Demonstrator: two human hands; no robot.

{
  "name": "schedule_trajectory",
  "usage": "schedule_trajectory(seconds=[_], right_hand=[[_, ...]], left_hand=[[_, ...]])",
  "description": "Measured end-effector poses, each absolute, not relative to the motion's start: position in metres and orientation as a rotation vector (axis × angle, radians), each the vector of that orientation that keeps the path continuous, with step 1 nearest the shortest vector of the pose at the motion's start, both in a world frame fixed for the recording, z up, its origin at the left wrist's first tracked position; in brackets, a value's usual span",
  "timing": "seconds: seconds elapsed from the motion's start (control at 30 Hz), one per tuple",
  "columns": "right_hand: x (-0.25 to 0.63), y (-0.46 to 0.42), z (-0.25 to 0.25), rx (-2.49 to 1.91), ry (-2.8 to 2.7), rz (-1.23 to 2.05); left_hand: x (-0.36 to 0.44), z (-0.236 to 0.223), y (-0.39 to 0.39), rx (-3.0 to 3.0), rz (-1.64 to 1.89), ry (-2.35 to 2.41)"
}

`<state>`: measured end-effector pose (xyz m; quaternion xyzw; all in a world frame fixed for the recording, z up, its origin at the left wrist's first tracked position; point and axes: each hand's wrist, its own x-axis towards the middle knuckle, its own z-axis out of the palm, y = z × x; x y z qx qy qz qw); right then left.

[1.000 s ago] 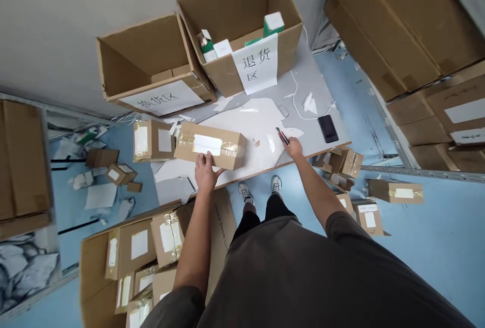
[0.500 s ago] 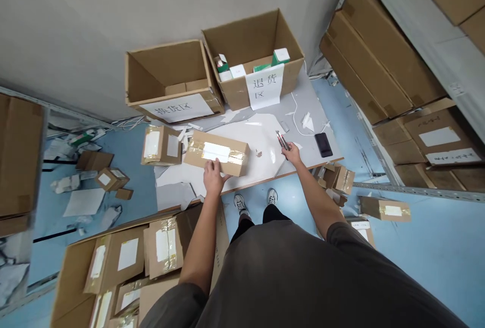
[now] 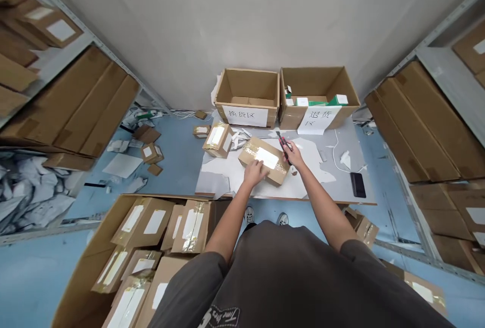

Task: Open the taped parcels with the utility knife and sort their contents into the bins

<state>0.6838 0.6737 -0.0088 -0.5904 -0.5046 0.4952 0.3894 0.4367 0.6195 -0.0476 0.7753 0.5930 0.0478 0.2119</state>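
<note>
Right grip (image 3: 293, 155) grasps the knife (image 3: 282, 142) and left grip (image 3: 255, 172) lies unclenched on the box (image 3: 265, 157), on the surface (image 3: 347, 147) near its front edge, left of middle; the box, probably light and stiff, is best held by its long sides, as tape (image 3: 249, 149) may slip.

A plain grey wall (image 3: 257, 19) rose beyond the left grip (image 3: 255, 172) and the right grip (image 3: 293, 156). Below both lay a grey tabletop (image 3: 350, 156), patched with white and edged in brown on the near side. A metal rack (image 3: 66, 62) stood well left of the left grip, and a second rack (image 3: 441, 78) well right of the right grip. Blue floor (image 3: 174, 161) showed to either side of the grips, in even light.
</note>
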Motion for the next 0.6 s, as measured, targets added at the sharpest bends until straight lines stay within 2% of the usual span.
schedule_trajectory(seconds=[0.1, 0.3, 0.6], right_hand=[[0.636, 0.692, -0.003, -1.608, -1.645, 1.223], [0.564, 0.719, -0.009, -1.929, -2.364, 0.835], [0.542, 0.729, -0.009, -1.935, -2.710, 0.701]], left_hand=[[0.419, -0.049, 0.644, 2.054, 0.195, 1.789], [0.405, -0.073, 0.659, 1.858, 0.226, 1.841], [0.400, -0.086, 0.659, 1.844, 0.298, 1.746]])
